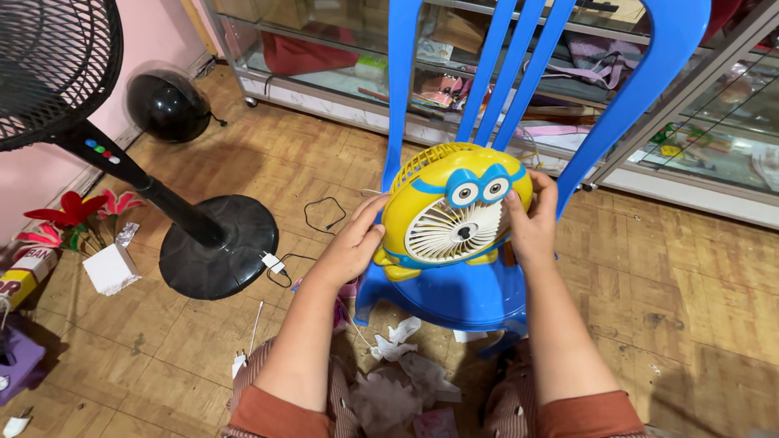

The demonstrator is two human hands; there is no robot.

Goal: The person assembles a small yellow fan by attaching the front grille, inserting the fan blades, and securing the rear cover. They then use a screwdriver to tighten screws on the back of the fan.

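A small yellow cartoon-shaped fan (451,209) with blue goggles and a white round grille stands upright on the seat of a blue plastic chair (454,296). My left hand (350,243) grips its left side. On its right side my right hand (531,219) holds it, fingers curled over the top edge. The fan's front faces me.
A black pedestal fan (195,235) stands to the left with a white plug and cable (276,264) by its base. A black round object (166,105) lies near the pink wall. Glass display cabinets (698,130) line the back. Crumpled paper (398,341) litters the wooden floor under the chair.
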